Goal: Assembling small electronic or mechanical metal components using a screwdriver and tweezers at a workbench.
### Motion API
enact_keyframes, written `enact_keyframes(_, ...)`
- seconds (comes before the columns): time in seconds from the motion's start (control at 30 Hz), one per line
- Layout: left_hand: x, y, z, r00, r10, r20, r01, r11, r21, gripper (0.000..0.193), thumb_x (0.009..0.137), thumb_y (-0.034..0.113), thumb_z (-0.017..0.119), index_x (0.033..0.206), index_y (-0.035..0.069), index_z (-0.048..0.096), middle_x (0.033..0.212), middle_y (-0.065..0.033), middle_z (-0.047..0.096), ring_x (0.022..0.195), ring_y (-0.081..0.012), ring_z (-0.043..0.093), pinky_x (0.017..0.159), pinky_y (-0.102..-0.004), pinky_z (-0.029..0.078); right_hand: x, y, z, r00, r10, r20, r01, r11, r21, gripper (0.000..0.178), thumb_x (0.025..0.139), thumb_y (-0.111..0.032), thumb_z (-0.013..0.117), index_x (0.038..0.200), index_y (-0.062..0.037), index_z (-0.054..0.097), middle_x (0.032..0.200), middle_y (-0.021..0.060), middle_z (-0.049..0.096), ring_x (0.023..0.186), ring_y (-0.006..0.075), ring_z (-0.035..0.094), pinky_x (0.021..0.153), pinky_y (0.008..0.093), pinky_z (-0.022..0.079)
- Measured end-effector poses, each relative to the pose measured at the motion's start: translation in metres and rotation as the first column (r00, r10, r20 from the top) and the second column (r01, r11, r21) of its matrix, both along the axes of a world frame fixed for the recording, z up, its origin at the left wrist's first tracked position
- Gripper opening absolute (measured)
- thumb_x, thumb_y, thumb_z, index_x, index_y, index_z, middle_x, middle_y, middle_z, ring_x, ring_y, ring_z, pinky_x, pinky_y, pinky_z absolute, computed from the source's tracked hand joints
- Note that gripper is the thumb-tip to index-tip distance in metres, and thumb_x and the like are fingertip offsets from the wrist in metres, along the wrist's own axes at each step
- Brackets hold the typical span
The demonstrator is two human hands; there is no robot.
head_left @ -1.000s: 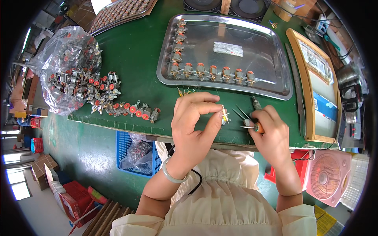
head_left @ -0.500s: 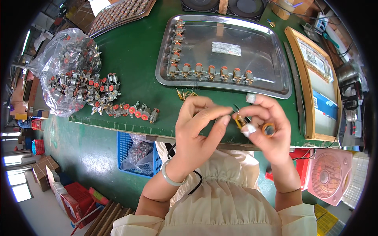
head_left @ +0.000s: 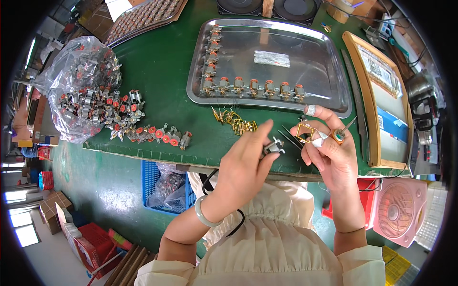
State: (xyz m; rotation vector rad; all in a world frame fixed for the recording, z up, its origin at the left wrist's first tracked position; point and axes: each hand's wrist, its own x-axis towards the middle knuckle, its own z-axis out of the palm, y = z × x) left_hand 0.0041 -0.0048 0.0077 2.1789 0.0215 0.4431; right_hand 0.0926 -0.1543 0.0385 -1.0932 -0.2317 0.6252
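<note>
My left hand [head_left: 248, 161] is closed, pinching a small silver metal component [head_left: 274, 147] between thumb and fingers. To its right, my right hand [head_left: 334, 150] grips a brass rectangular frame [head_left: 305, 132] by its edge, between thumb and fingertip. A small tool with an orange handle [head_left: 338, 136] is also tucked in the right hand, its thin metal shaft pointing up and right. White tape wraps some right fingertips. Dark tweezer-like prongs [head_left: 290, 137] show beside the right fingers; I cannot tell whether they are held. Several loose brass frames [head_left: 242, 126] lie in a pile beyond my left hand.
A metal tray [head_left: 310, 100] holds components with orange-red discs along its left and near sides. At left, similar components [head_left: 136, 114] spill from a clear plastic bag [head_left: 78, 62]. A wooden-edged frame [head_left: 377, 152] lies at right. Below the table are a blue basket [head_left: 150, 183] and pink fan [head_left: 396, 209].
My hands have moved apart. The left now shows a silver component in its fingers; the right has turned, bringing the brass frame and tool shaft into plain sight. The brass pile is less covered.
</note>
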Motion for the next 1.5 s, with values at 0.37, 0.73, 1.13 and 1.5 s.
enact_keyframes(0.37,0.006,0.011,0.012,0.993,-0.117,-0.001,0.038,0.332,-0.943,0.021,0.085,0.008,0.054,0.102,-0.001,0.047,0.091,-0.0127,0.057,0.076,-0.0217,0.063,0.066,-0.0286,0.054,-0.003,0.005,-0.002,0.978,0.020,0.209,0.014,0.987,-0.161,0.041,0.076,-0.004,0.059,0.113,0.0003,0.040,0.093,0.0157,0.060,0.053,0.0011,0.046,0.042,0.0141,0.034)
enact_keyframes(0.73,0.009,0.008,0.015,0.992,-0.119,0.032,0.087,0.496,-0.864,0.018,0.083,0.006,0.056,0.097,-0.004,0.050,0.088,-0.0127,0.058,0.075,-0.0219,0.063,0.062,-0.0274,0.055,0.003,0.009,0.004,0.976,0.142,0.164,-0.101,0.966,-0.237,0.045,0.075,-0.006,0.061,0.114,0.0006,0.040,0.093,0.0105,0.060,0.053,0.0022,0.046,0.043,0.0147,0.036)
enact_keyframes(1.13,0.013,0.006,0.018,0.996,-0.074,0.047,0.077,0.492,-0.867,0.017,0.083,0.005,0.056,0.096,-0.005,0.051,0.089,-0.0113,0.060,0.077,-0.0152,0.062,0.066,-0.0241,0.053,0.000,0.010,-0.002,0.991,0.106,0.086,-0.094,0.987,-0.133,0.043,0.078,-0.010,0.063,0.113,0.0017,0.039,0.093,0.0122,0.061,0.052,0.0014,0.046,0.043,0.0143,0.036)
enact_keyframes(1.5,0.014,0.004,0.019,0.990,-0.119,0.077,0.127,0.508,-0.852,0.014,0.084,0.004,0.055,0.095,-0.005,0.052,0.089,-0.0089,0.058,0.080,-0.0147,0.061,0.068,-0.0241,0.053,-0.004,0.008,0.002,0.970,0.042,0.241,-0.012,0.992,-0.125,0.042,0.075,0.001,0.063,0.109,-0.0003,0.039,0.092,0.0124,0.061,0.063,-0.0005,0.047,0.051,0.0141,0.036)
